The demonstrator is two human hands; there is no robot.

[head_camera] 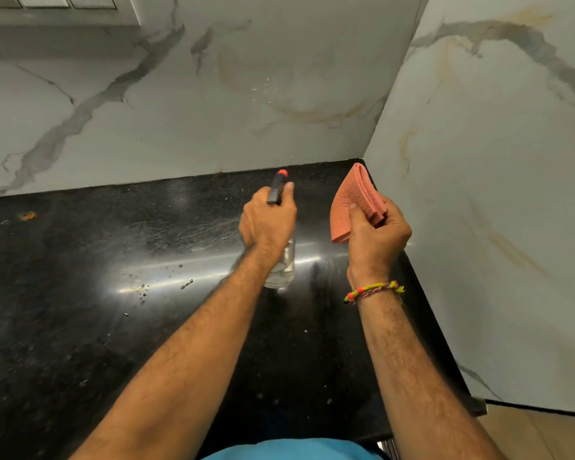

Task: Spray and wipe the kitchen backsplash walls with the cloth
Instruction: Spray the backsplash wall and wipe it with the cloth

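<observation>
spraying step: left hand (pixel 268 224) grips spray bottle (pixel 281 257) aimed at droplet-flecked back wall (pixel 180 104); right hand (pixel 375 237) pinches folded cloth (pixel 352 204) above counter (pixel 80 293); next, likely, wiping that patch.

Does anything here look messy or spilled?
Yes. Droplets cling to the marble backsplash, not yet wiped. More drops and an orange speck lie on the black countertop, left of the spray bottle.
</observation>
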